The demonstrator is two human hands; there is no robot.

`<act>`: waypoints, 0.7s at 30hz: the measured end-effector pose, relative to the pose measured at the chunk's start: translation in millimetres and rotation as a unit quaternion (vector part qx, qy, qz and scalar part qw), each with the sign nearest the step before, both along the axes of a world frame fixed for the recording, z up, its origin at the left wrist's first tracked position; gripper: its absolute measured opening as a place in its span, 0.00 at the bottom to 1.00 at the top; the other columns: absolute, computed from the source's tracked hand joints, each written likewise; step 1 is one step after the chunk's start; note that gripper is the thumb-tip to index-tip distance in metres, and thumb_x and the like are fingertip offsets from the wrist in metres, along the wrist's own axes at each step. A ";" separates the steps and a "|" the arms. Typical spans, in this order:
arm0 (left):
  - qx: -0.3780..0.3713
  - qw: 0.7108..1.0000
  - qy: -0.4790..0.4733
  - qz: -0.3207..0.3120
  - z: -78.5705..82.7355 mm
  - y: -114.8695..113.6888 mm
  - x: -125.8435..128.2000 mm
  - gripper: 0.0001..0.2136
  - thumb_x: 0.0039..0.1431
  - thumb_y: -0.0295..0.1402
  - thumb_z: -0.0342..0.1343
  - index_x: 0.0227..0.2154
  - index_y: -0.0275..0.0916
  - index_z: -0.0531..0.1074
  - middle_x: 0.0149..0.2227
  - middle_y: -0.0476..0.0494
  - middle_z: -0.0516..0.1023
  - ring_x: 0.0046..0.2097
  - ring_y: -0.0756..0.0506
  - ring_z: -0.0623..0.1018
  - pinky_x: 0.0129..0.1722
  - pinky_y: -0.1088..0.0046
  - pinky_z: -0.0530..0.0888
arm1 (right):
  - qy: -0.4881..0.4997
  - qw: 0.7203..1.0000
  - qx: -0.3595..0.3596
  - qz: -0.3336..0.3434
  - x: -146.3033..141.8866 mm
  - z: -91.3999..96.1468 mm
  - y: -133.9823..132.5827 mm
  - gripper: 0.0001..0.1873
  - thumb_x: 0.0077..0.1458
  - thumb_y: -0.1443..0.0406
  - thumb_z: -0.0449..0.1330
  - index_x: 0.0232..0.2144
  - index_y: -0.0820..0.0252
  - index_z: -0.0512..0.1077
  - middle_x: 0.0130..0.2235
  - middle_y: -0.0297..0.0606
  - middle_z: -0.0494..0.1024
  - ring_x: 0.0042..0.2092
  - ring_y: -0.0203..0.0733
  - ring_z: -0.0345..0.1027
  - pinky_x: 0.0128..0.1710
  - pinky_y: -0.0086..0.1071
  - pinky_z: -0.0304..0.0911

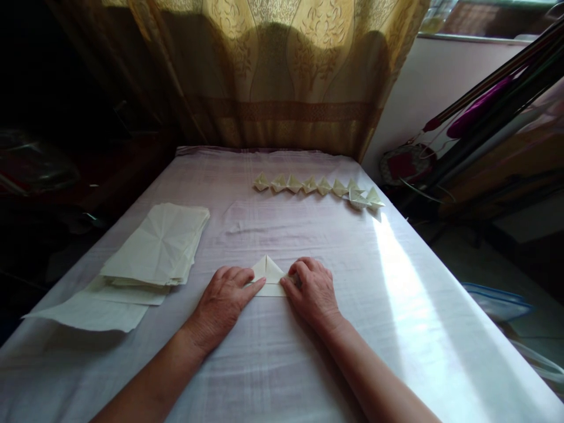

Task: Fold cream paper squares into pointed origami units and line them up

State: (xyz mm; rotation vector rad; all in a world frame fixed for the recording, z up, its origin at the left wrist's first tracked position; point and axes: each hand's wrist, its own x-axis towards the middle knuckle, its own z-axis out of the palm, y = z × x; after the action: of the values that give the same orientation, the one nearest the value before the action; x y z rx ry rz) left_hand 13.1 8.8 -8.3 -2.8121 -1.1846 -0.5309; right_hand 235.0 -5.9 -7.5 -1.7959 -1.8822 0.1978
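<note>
A small cream paper folded into a triangle [268, 271] lies on the pale cloth-covered table [308, 352] near its middle. My left hand [224, 299] rests flat beside it, fingers stretched out and fingertips pressing its left lower edge. My right hand [312, 289] presses the paper's right corner with bent fingers held together. Neither hand lifts the paper off the cloth.
A stack of cream paper sheets [158, 247] lies at the left, over a larger sheet [94, 311]. A row of several folded paper pieces [317, 188] runs along the far side. A patterned curtain [282, 70] hangs behind. Dark clutter stands at both sides.
</note>
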 end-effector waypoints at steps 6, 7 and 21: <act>0.004 0.999 0.040 0.019 6.0 -3.2 -21.6 0.21 0.64 0.21 0.45 0.54 0.49 0.71 0.50 0.47 0.77 0.50 0.44 0.73 0.54 0.61 0.64 | 0.017 1.000 0.016 -0.010 18.7 -4.9 -6.0 0.03 0.55 0.63 0.60 0.31 0.56 0.72 0.39 0.37 0.75 0.42 0.43 0.66 0.42 0.35 0.53; 0.003 0.999 0.040 0.017 7.1 -3.9 -24.8 0.22 0.63 0.20 0.45 0.54 0.49 0.71 0.51 0.47 0.77 0.50 0.44 0.74 0.53 0.60 0.64 | 0.017 1.000 0.020 -0.010 20.1 -5.7 -6.5 0.03 0.56 0.63 0.60 0.30 0.56 0.72 0.39 0.37 0.75 0.42 0.43 0.66 0.42 0.35 0.54; -0.059 0.989 0.095 0.091 43.1 22.5 33.2 0.08 0.59 0.37 0.58 0.29 0.38 0.73 0.32 0.42 0.77 0.39 0.40 0.74 0.42 0.60 0.67 | -0.005 0.998 0.050 0.045 15.9 -3.7 -11.5 0.08 0.56 0.62 0.63 0.40 0.53 0.76 0.44 0.39 0.76 0.47 0.45 0.67 0.49 0.40 0.57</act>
State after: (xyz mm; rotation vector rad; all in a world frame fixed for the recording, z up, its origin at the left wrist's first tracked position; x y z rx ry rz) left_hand 46.3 31.3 34.8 -2.7323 -1.4560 -0.1809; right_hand 250.9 -17.3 -11.2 -1.6502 -1.9469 0.1265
